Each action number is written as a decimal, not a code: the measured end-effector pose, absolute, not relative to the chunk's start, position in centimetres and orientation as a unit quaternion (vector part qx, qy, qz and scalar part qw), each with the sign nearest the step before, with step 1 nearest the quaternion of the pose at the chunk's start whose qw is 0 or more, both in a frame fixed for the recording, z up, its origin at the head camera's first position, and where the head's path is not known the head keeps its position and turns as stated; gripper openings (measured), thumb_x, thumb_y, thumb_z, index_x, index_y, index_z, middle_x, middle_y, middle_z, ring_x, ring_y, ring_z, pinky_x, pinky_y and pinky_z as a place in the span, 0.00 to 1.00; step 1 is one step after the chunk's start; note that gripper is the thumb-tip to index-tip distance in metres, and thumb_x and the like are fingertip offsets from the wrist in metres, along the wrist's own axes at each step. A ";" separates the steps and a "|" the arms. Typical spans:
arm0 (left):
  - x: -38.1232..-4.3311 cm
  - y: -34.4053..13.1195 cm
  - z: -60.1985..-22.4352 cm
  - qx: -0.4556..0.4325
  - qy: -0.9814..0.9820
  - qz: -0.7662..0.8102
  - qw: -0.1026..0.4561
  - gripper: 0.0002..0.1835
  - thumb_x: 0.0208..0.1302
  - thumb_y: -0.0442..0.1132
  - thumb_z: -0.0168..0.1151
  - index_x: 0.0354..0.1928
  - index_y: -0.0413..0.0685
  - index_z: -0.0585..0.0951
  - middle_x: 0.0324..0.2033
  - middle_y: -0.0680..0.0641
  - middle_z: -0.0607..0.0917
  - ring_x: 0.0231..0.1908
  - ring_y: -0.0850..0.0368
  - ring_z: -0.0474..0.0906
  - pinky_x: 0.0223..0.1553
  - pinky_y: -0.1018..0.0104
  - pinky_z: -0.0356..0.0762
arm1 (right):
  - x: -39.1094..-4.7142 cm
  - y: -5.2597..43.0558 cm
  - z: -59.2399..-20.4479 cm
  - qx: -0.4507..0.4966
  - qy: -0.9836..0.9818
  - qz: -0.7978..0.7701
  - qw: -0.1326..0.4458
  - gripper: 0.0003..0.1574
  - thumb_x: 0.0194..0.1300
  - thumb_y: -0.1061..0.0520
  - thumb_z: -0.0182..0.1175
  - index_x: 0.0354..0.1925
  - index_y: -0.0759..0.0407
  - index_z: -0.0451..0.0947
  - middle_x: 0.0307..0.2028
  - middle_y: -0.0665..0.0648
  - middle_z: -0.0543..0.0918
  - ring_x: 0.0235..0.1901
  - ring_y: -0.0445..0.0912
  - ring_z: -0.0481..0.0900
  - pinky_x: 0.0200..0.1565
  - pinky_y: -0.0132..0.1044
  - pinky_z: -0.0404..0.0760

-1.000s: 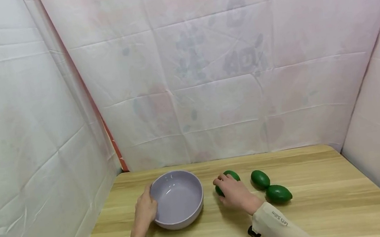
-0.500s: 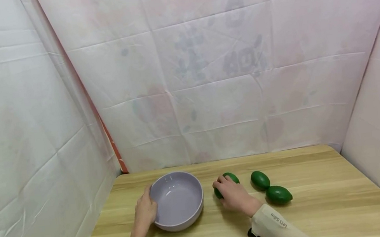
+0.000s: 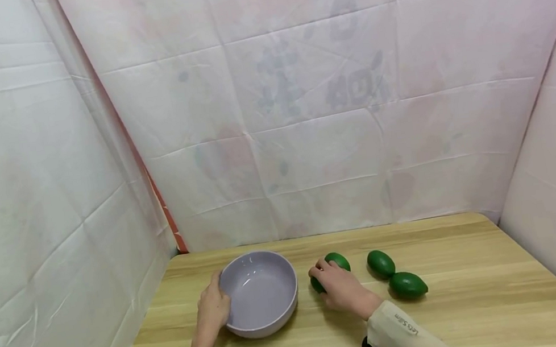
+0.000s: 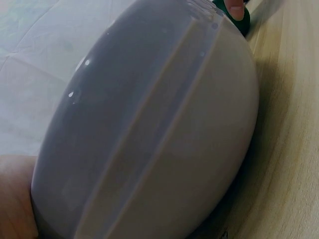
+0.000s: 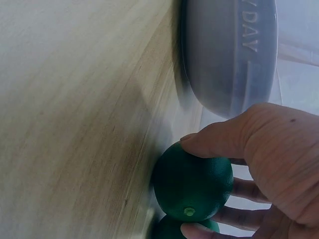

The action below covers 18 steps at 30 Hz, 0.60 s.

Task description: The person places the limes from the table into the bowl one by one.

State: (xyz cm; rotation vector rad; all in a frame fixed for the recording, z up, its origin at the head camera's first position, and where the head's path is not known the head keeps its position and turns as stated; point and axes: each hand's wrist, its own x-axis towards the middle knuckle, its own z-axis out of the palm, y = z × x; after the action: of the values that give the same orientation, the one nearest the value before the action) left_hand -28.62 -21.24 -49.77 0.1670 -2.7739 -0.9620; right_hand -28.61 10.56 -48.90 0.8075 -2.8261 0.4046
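A lilac bowl (image 3: 259,293) stands upright on the wooden table. My left hand (image 3: 212,307) grips its left rim; the left wrist view shows mostly the bowl's wall (image 4: 169,114). To the bowl's right, my right hand (image 3: 341,286) reaches over a green lime (image 3: 317,284). In the right wrist view, thumb and fingers hold this lime (image 5: 192,184) from its sides, close to the table. Another lime (image 3: 338,260) lies just behind the right hand, partly hidden by it.
Two further limes, one behind (image 3: 381,263) and one nearer (image 3: 408,285), lie touching to the right of my right hand. The wooden table (image 3: 478,299) is bordered by white sheet walls (image 3: 308,164) at the back and both sides.
My right hand has shifted slightly left and nearer, and the lime under its fingers has moved with it. The bowl and left hand have stayed nearly in place.
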 end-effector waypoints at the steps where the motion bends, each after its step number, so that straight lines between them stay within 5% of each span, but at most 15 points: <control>1: -28.6 -21.2 -49.7 0.055 -0.939 -0.325 0.101 0.31 0.66 0.27 0.44 0.73 0.42 0.66 0.62 0.28 0.78 0.60 0.29 0.78 0.59 0.35 0.78 | -28.6 10.5 -48.9 0.271 -0.948 0.138 0.088 0.29 0.53 0.64 0.74 0.54 0.59 0.79 0.48 0.59 0.80 0.45 0.55 0.79 0.42 0.51 0.85; 18: -28.5 -21.4 -49.7 0.059 -0.939 -0.325 0.099 0.32 0.66 0.27 0.44 0.73 0.42 0.66 0.62 0.28 0.79 0.59 0.28 0.79 0.58 0.34 0.77 | -28.5 10.4 -47.6 0.268 -0.945 0.152 0.105 0.28 0.58 0.59 0.72 0.57 0.58 0.77 0.51 0.59 0.81 0.47 0.55 0.80 0.46 0.51 0.84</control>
State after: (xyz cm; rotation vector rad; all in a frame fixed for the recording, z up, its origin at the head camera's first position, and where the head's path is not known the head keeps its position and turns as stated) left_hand -28.53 -21.39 -49.69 0.1749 -2.7766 -0.9600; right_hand -28.49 10.43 -47.56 0.7905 -2.7864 0.4473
